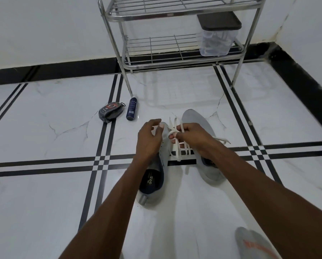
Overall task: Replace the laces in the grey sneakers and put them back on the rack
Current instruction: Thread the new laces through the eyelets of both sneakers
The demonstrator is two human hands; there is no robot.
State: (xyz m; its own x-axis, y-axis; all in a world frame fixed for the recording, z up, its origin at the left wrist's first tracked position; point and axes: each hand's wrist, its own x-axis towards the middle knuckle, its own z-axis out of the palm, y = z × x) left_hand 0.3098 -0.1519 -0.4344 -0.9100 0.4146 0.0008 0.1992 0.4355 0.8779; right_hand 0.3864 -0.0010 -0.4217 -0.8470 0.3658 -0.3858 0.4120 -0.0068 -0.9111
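At centre frame, the right hand (192,136) pinches a loop of white lace (177,144) between curled fingers, the lace wound round a fingertip and rising in loose loops above the knuckles. The left hand (149,140), just to its left, has its fingers curled over another strand of the same lace, thumb and forefinger closed on it. Both hands work above the nearer grey sneaker (152,176), which lies on the floor (44,202) with its dark blue lining and heel opening towards the bottom of the frame; several lace bars already cross between its eyelets, and one free end trails to the right. The second grey sneaker (201,128) lies just to the right, toe towards the top of the frame, partly covered by the right wrist. At left of centre, a dark shoe-polish sponge case (110,112) and a dark blue spray can (131,108) lie side by side on the white tiles. In the upper middle stands a chrome wire rack (175,45); its lower shelf carries a clear plastic container (217,36) with a dark lid at the right end. A grey and orange object (253,243) shows at the lower right corner.
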